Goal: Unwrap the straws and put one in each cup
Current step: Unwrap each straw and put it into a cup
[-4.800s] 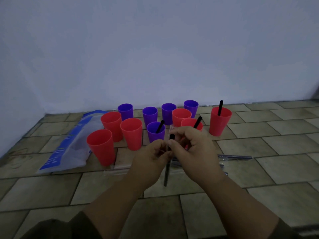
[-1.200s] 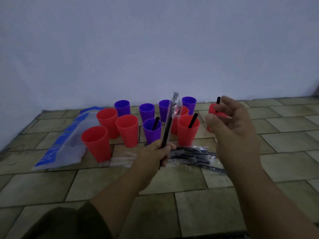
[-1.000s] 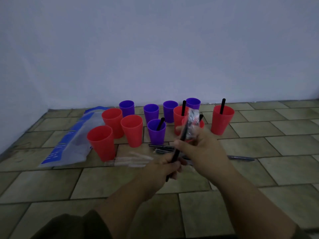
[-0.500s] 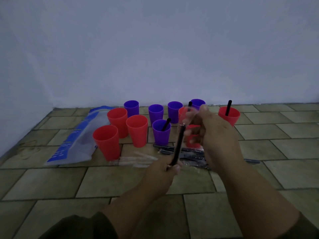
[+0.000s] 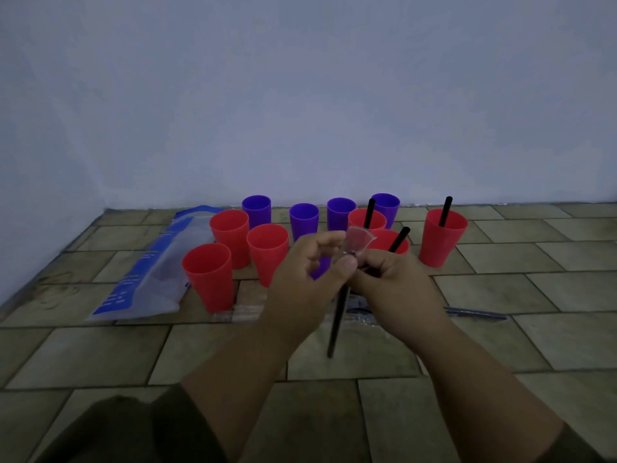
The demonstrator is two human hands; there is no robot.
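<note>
I see both hands meeting low in the middle of the view, just near of the cups. The left hand (image 5: 309,282) has its grip pinched, thumb pressed to the fingers on the top of a black straw (image 5: 336,322). The straw hangs down from there at a slight tilt, and I cannot tell whether its lower end meets the tiled floor (image 5: 100,355). The right hand (image 5: 392,285) touches the left with its fingers curled. As far as I can make out, its grip pinches the clear wrapper (image 5: 357,243), a scrap of which stands up just above both hands. On the right, three red cups (image 5: 442,238) each carry one of the black straws (image 5: 445,212), and two of them sit just beyond the hands. Three more red cups stand clustered on the left. Four purple cups (image 5: 303,217) line the far side by the wall (image 5: 300,95), and one more of the purple cups shows through the gap under the left fingers. A blue and clear bag (image 5: 143,275) lies flat at the left, beside the nearest red cup. Loose wrappers (image 5: 237,315) lie near that cup, and wrapped straws (image 5: 477,314) lie on the floor right of the right hand.
</note>
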